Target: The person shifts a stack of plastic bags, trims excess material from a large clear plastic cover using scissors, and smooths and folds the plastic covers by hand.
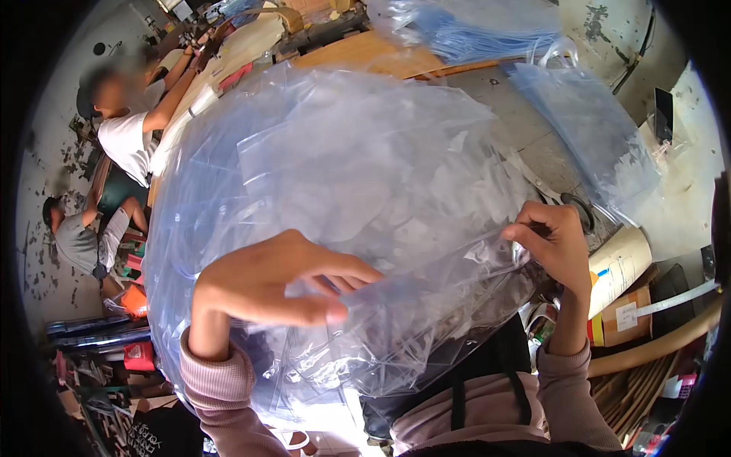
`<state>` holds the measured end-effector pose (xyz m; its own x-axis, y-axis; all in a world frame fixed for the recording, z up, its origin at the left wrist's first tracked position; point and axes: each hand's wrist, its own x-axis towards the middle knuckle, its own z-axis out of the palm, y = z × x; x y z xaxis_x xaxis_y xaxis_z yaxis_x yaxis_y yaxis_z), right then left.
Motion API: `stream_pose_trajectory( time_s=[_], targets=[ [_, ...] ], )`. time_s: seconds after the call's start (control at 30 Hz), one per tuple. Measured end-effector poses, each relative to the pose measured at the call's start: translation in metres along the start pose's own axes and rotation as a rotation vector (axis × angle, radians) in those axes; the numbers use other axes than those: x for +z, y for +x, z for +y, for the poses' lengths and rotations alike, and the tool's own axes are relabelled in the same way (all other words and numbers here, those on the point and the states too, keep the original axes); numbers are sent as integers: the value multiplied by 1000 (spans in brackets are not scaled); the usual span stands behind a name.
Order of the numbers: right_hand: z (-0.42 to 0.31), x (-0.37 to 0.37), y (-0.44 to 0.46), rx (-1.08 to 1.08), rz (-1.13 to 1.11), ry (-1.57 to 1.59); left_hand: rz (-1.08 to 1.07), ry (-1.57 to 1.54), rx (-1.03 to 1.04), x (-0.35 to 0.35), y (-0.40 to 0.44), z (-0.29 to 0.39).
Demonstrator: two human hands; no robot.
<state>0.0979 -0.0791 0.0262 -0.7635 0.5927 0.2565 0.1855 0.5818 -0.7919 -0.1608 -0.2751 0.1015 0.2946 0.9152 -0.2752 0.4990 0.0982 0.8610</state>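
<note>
A large heap of clear plastic sheets (pixel 365 167) spreads over the work surface in front of me. My right hand (pixel 554 240) pinches the near edge of a clear plastic sheet (pixel 449 286) between thumb and bent fingers. Over the sheet's left part is my left hand (pixel 270 278), its thumb apart from the stretched fingers. Those fingertips are at the film's edge, partly hidden by it, and the hand is slightly blurred. The wrinkled near part of the film hangs toward my lap. Just beyond my right hand lie scissors with black handles (pixel 580 212), partly covered.
Stacked bluish plastic sheets (pixel 487 34) lie at the back, and another bundle (pixel 590 129) stands at right. A paper roll (pixel 620 263) and a cardboard box (pixel 628 316) are at lower right. Two people (pixel 126 145) sit at the left, one working at a bench.
</note>
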Motion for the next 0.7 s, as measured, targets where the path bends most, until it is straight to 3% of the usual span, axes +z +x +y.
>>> stream_pose_trajectory(
  time_s=[0.03,0.13,0.53,0.7],
  targets=[
    [3,0,0,15,-23,12,-88,-97,-42,-7,4,-2],
    [5,3,0,8,-20,51,-66,-347,-80,-9,9,-15],
    [15,5,-5,-64,29,76,-79,-321,-61,-10,9,-16],
    [13,-2,-5,-130,-63,44,-74,-312,-51,-9,8,-21]
  ],
)
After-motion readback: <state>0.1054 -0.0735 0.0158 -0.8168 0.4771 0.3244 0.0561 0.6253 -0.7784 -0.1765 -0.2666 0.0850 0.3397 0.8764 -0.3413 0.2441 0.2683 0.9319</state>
